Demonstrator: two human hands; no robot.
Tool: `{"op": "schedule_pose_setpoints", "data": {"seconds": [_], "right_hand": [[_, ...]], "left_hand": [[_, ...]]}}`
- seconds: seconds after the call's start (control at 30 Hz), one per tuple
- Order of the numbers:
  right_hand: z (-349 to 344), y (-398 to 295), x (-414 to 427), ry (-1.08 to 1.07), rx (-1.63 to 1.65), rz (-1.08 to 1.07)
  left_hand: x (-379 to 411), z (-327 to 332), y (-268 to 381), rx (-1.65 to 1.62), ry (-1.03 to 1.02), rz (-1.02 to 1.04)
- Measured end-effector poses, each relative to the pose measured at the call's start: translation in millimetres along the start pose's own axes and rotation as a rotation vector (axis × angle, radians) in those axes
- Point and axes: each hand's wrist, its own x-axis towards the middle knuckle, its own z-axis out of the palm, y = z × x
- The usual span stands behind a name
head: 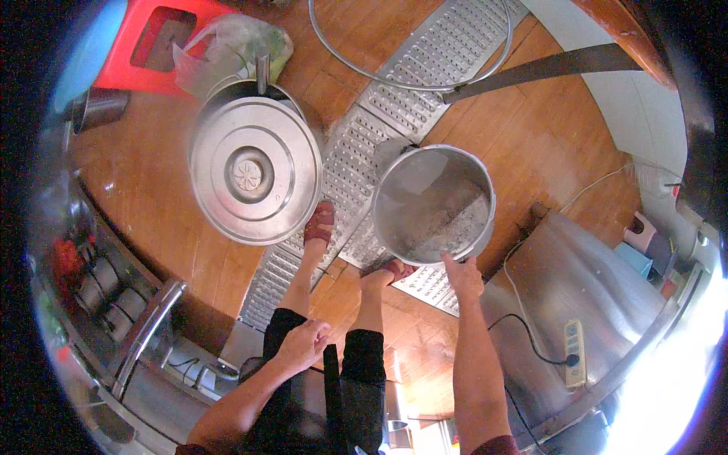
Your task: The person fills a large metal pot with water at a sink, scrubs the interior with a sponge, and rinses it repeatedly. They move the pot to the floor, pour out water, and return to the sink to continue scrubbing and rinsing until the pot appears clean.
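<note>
My right hand (465, 276) grips the near rim of a round metal pot (433, 205), which is tilted so that its dull, stained inside shows. Nothing shows in my left hand (304, 344), which hangs over my lap with its fingers curled in. Ahead of it a large round metal lid (256, 170) with a raised centre knob lies over a wider vessel, whose dark opening shows behind the lid. A metal handle (263, 74) stands up at that vessel's far side.
Perforated metal drain covers (352, 165) cross the brown floor between my feet. A red plastic stool (148, 45) and a clear plastic bag (227, 51) with something green stand at far left. A power strip (574, 352) lies on a metal surface (591, 273) at right. A metal hoop (398, 85) is ahead.
</note>
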Motion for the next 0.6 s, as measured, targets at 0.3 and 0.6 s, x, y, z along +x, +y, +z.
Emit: {"op": "schedule_pose_setpoints", "data": {"seconds": [0.3, 0.6], "right_hand": [[2, -5, -3, -0.044, 0.011, -0.047], [-2, -14, -5, -0.091, 0.034, -0.051]], "left_hand": [[3, -1, -1, -0.013, 0.046, 0.047], [6, -4, 1, -0.013, 0.029, 0.013]]}}
